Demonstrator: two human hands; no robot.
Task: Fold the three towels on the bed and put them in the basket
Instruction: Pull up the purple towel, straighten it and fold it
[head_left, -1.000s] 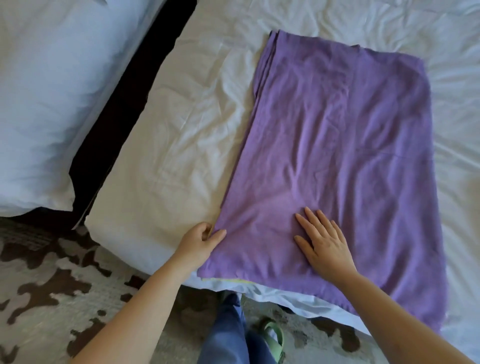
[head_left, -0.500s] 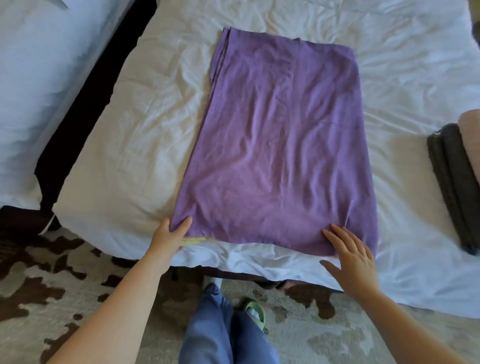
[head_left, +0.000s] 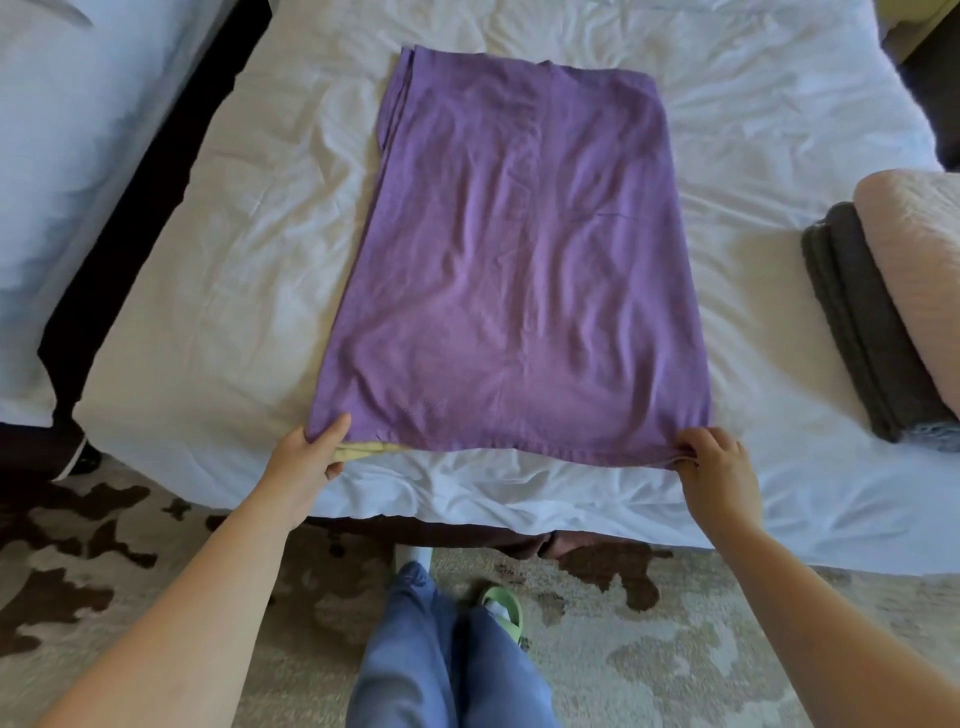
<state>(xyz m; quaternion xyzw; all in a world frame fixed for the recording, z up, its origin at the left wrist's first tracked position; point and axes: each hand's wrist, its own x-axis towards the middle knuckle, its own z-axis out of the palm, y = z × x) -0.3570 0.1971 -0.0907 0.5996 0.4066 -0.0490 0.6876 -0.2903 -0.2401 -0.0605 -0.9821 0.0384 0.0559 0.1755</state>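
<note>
A purple towel (head_left: 514, 260) lies flat on the white bed (head_left: 249, 260), folded into a long rectangle running away from me. A yellow edge (head_left: 363, 451) peeks out under its near left corner. My left hand (head_left: 306, 460) pinches that near left corner, thumb on top. My right hand (head_left: 714, 470) grips the near right corner with curled fingers. At the right edge of the bed a folded dark grey towel (head_left: 862, 332) lies under a folded pale pink towel (head_left: 919, 265). No basket is in view.
A second bed with white bedding (head_left: 78, 156) stands to the left, across a dark gap (head_left: 156, 182). Below the bed edge is a patterned brown and beige carpet (head_left: 649, 649), with my legs and green slippers (head_left: 501, 608) on it.
My right hand slid off the towel's surface to the near right corner and curled round it. My left hand stayed at the near left corner. The view swung right, showing the grey and pink towels.
</note>
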